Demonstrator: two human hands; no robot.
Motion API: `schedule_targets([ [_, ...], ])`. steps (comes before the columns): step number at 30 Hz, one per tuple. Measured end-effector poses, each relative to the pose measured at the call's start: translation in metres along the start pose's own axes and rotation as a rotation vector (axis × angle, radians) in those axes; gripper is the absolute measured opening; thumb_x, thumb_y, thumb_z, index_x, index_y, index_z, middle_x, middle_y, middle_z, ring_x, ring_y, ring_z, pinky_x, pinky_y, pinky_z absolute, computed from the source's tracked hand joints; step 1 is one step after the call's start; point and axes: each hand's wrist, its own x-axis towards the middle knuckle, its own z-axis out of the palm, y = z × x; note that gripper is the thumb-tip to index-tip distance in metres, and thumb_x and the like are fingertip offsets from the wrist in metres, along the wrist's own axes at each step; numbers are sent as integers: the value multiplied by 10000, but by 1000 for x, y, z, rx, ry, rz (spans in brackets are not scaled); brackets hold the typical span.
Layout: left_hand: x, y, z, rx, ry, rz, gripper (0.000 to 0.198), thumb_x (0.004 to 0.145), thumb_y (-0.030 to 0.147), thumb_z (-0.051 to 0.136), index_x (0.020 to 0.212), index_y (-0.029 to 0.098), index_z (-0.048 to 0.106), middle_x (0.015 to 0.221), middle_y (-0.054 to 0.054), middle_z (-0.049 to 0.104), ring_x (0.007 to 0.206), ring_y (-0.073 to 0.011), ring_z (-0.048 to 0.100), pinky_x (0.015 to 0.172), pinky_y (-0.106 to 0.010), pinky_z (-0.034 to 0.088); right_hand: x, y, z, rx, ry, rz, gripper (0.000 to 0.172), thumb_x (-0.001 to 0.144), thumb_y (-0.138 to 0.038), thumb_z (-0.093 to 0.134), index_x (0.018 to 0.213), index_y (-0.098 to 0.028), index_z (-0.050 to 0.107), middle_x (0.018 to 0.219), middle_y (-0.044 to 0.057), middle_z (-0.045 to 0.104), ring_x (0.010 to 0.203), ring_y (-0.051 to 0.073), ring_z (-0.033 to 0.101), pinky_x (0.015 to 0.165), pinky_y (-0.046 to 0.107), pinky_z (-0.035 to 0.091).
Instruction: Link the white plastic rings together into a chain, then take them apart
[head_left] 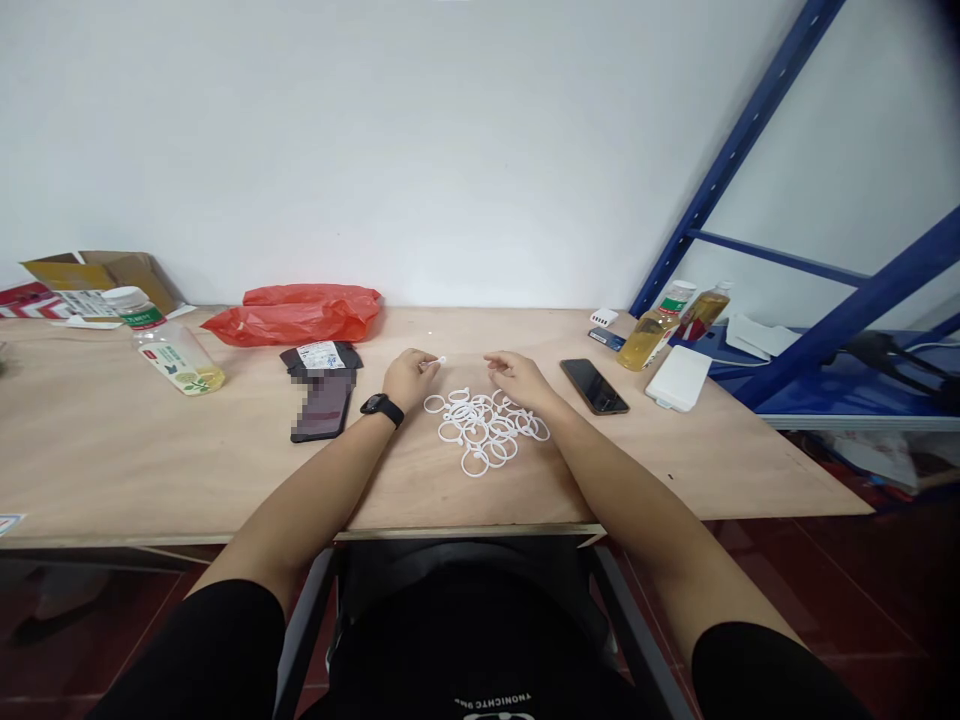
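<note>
A wooden table (pixel 187 465) bore a loose heap of thin white rings (pixel 484 420).
The heap lay toward the near side, just nearer than both hands; the rings, probably plastic, looked light, smooth, slightly springy and prone to catching on one another, so each seemed best pinched by its rim or small tab. The right hand (pixel 519 376), by the heap's far right side, had loosely curled fingers, thumb apart, nothing visible in it. The left hand (pixel 409 375), back upward, pinched a small white piece (pixel 442 359) at its fingertips; whether that was another ring could not be told.
</note>
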Motion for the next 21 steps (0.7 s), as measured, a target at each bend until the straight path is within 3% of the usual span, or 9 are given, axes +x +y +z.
schedule_targets([
  [5, 4, -17, -7, 358, -155, -105, 287, 869, 396, 572, 1020, 237, 757, 1075, -111, 718, 1001, -296, 629, 860, -403, 463, 2, 17, -13, -181, -254, 16, 375, 735, -86, 621, 1071, -205, 738, 1062, 60, 739, 894, 184, 688, 880, 302, 525],
  [10, 1, -17, -2, 445, -235, -29, 284, 913, 372, 504, 1069, 282, 724, 1244, -98, 659, 1136, -343, 570, 934, -510, 389, 1, 3, -8, -330, -210, -169, 360, 788, -121, 617, 1118, -212, 730, 1144, 81, 714, 1072, 244, 642, 980, 373, 472],
  [14, 1, -10, -1, 408, -149, -2, 393, 912, 385, 512, 1259, 246, 633, 1383, -136, 560, 1229, -351, 501, 990, -532, 348, -3, -13, 3, -371, -236, -269, 379, 854, -114, 557, 1173, -250, 708, 1185, 74, 693, 1126, 232, 606, 1021, 384, 425],
  [17, -3, 2, -3, 293, -128, 105, 390, 911, 468, 521, 1155, 223, 701, 1229, -121, 658, 1140, -307, 558, 990, -465, 372, -5, -17, 8, -374, -257, -285, 380, 864, -109, 553, 1176, -260, 707, 1194, 70, 693, 1121, 226, 609, 1016, 371, 425],
  [21, -13, 16, 1, 241, -304, 245, 352, 850, 527, 603, 967, 237, 764, 1040, -93, 715, 1019, -280, 610, 924, -410, 424, -4, -14, 9, -345, -226, -261, 354, 862, -122, 562, 1171, -217, 708, 1191, 81, 700, 1110, 224, 622, 994, 357, 452],
])
